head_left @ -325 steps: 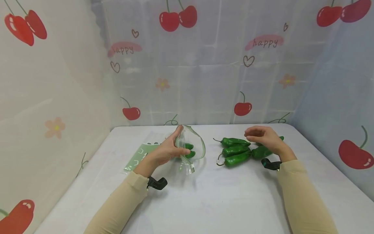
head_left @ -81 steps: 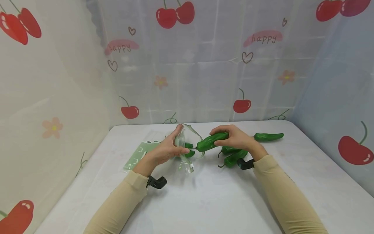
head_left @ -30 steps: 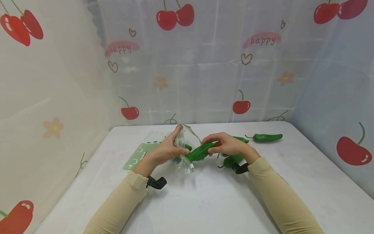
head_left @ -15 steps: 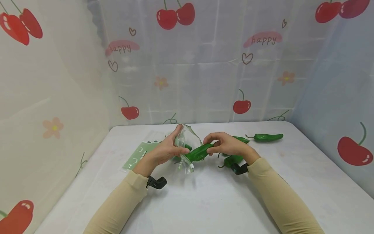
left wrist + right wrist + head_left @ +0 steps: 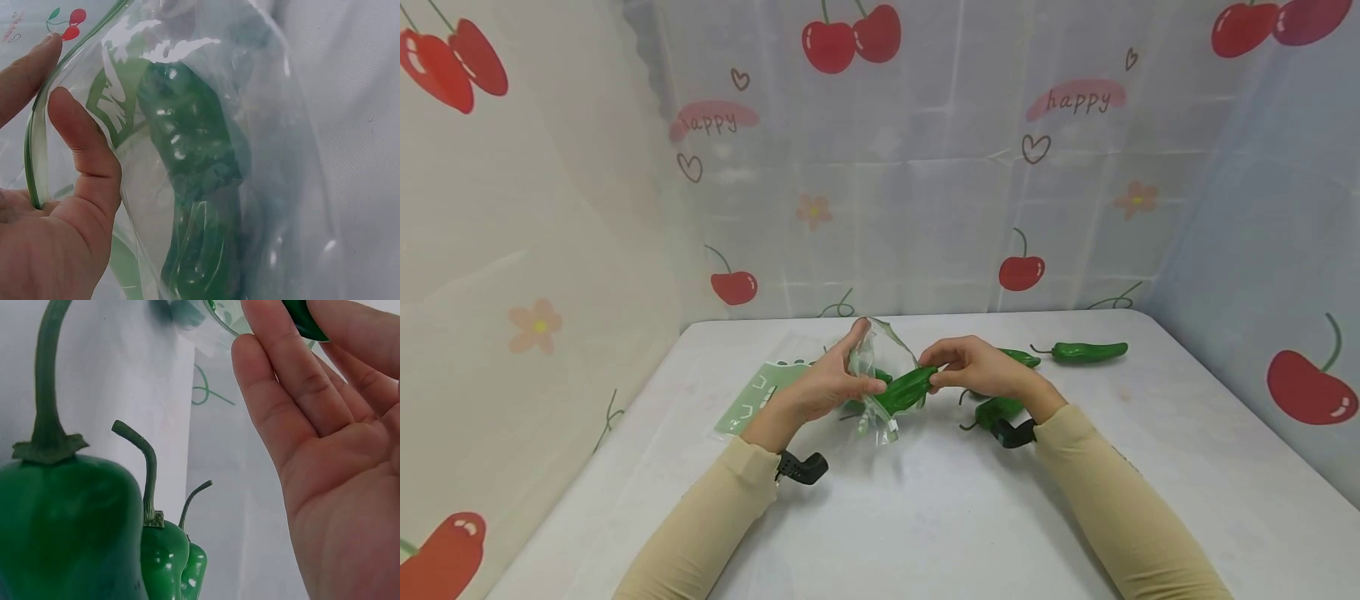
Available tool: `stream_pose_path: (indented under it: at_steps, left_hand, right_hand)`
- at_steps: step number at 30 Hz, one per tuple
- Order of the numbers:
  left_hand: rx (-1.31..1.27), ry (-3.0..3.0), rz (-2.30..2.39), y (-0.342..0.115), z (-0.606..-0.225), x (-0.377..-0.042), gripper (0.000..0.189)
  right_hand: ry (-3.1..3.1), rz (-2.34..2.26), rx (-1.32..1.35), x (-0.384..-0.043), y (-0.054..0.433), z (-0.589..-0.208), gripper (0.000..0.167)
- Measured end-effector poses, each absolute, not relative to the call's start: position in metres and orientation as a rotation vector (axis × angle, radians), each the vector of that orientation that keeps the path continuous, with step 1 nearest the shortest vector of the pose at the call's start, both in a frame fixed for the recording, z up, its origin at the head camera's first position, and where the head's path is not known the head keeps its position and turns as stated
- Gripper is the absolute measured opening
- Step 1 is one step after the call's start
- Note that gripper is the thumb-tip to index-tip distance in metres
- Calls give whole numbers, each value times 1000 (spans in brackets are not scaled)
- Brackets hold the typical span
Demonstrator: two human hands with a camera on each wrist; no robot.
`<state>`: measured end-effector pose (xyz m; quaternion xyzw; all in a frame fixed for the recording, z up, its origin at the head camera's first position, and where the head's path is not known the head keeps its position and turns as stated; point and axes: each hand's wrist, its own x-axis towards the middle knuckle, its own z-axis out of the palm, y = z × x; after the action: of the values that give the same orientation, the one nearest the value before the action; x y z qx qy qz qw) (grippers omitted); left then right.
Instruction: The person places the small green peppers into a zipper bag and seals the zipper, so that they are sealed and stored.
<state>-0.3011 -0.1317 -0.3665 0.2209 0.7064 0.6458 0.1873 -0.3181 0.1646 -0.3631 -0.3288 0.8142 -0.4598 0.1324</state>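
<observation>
A clear zip bag [image 5: 863,363] with a green-printed side [image 5: 763,397] lies with its mouth towards the right, and green peppers show through its film. My left hand [image 5: 823,385] holds it at the mouth, thumb and fingers spread apart; the left wrist view shows this hand [image 5: 78,200] beside the green zip edge. Partly inside the mouth is a green pepper [image 5: 906,390], tilted, its outer end pinched by my right hand's [image 5: 981,367] fingertips. In the right wrist view only a small part of the pepper [image 5: 305,320] shows between the fingers.
Under and behind the right wrist lie several loose green peppers [image 5: 997,412], partly hidden by it. Another pepper [image 5: 1088,353] lies apart at the back right. The white table [image 5: 925,517] meets a cherry-print curtain [image 5: 925,200] at the back and sides.
Since 2.7 seconds ago my right hand has moved left and put the pepper's stem end into the bag. Over the last half second the pepper has slid further in. My left hand has kept its place.
</observation>
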Motion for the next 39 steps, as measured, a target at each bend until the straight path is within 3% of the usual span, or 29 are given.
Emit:
stream_pose_path:
  at_steps: [24, 39]
  left_hand:
    - [616, 2038, 1785, -131, -366, -301, 119]
    - [607, 2052, 1781, -131, -367, -302, 120]
  right_hand:
    - [2354, -1285, -941, -318, 152, -370, 29]
    - [2385, -1179, -1043, -314, 141, -378, 17]
